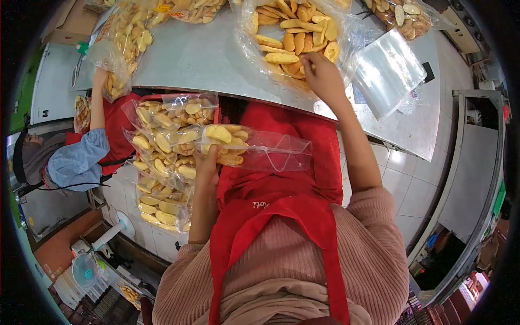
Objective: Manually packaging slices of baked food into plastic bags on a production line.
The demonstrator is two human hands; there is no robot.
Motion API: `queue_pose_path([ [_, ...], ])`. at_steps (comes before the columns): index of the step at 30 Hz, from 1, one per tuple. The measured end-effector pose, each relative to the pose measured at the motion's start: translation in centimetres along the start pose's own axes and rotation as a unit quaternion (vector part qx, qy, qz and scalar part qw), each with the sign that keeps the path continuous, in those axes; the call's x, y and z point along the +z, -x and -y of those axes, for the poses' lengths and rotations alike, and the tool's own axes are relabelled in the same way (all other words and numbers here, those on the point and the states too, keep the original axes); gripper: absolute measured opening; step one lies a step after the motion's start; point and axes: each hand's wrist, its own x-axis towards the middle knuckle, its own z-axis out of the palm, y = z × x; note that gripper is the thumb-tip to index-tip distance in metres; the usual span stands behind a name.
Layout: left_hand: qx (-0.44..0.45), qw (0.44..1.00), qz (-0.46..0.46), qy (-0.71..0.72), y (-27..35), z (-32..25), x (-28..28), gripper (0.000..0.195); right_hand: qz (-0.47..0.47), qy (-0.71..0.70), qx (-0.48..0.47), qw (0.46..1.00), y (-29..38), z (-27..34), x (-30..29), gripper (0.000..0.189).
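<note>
My left hand (208, 164) grips a clear plastic bag (280, 152) above my lap. Golden oval bread slices (227, 140) fill its far left end, while the rest lies flat and slack. Over the metal table, my right hand (323, 77) reaches into a large open plastic bag (250, 53) heaped with similar bread slices (300, 36). Its fingers are curled at the near edge of the heap; whether a slice is between them is hidden. Beside my left hand, several packed bags of bread slices (162, 150) are piled in a red crate (178, 96).
A stack of clear empty bags (390, 73) lies on the metal table (187, 53), right of the large bag. Another filled bag (402, 18) stands behind it. At the left, a co-worker (77, 158) reaches to a tall bag of slices (126, 40). A metal-framed cabinet (467, 162) stands at the right.
</note>
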Motion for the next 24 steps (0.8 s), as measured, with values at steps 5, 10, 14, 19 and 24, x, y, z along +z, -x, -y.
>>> queue_pose_path([
  [5, 0.004, 1.000, -0.009, -0.016, -0.7, 2.3, -1.6, 0.077, -0.046, 0.178, -0.049, 0.982, -1.5, 0.8, 4.7, 0.024],
  [10, -0.021, 0.999, -0.045, 0.015, -0.1, 2.1, -1.1, 0.071, -0.063, 0.109, -0.079, 0.989, -0.4, 0.4, 3.8, 0.019],
  [14, -0.020, 1.000, -0.008, 0.010, -0.3, 1.2, -0.7, 0.069, 0.064, -0.052, -0.106, 0.991, -1.7, -0.9, 2.8, 0.016],
  [19, -0.028, 1.000, -0.008, -0.001, 0.2, 0.0, 0.4, 0.065, -0.083, 0.034, -0.123, 0.988, -7.0, -0.2, 5.3, 0.020],
  [24, -0.042, 0.999, -0.011, 0.008, 1.0, 0.1, -0.3, 0.064, -0.105, 0.230, -0.149, 0.956, -8.8, 0.6, 8.5, 0.026],
])
